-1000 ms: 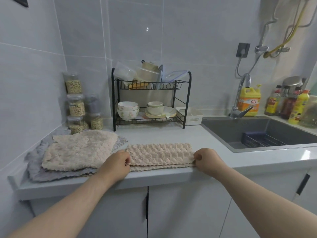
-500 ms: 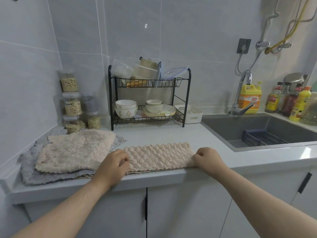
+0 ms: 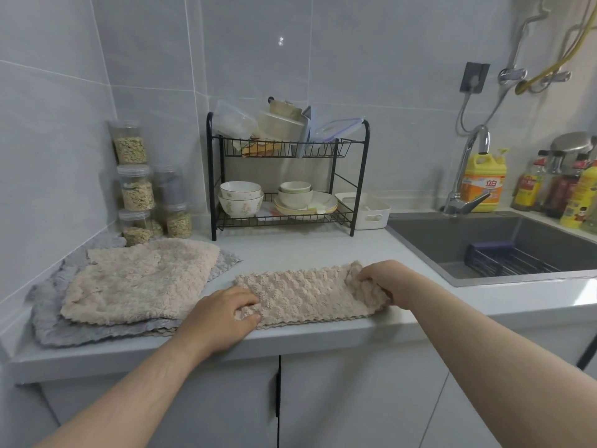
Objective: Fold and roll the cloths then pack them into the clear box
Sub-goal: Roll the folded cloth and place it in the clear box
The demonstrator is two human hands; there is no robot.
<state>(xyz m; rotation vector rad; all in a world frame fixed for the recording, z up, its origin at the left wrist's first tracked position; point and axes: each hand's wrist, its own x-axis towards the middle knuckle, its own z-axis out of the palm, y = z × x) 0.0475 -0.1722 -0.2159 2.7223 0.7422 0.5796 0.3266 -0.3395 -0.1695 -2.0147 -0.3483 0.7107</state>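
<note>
A beige textured cloth [image 3: 303,291], folded into a long strip, lies along the front edge of the counter. My left hand [image 3: 223,313] pinches its left end between thumb and fingers. My right hand [image 3: 386,279] grips the right end, which is lifted and bunched over toward the left. A pile of cloths sits at the left: a fluffy beige cloth [image 3: 139,281] on top of a grey cloth [image 3: 51,321]. Clear plastic boxes [image 3: 234,122] stand on the top shelf of the dish rack.
A black two-tier dish rack [image 3: 360,176] with bowls and plates stands at the back. Stacked jars [image 3: 134,185] fill the left corner. A white basket [image 3: 371,211] sits beside the rack. The sink [image 3: 504,244] with tap and bottles lies to the right.
My right hand has lifted and curled the cloth's right end inward to the left. My left hand has closed on the left end. The view has shifted slightly.
</note>
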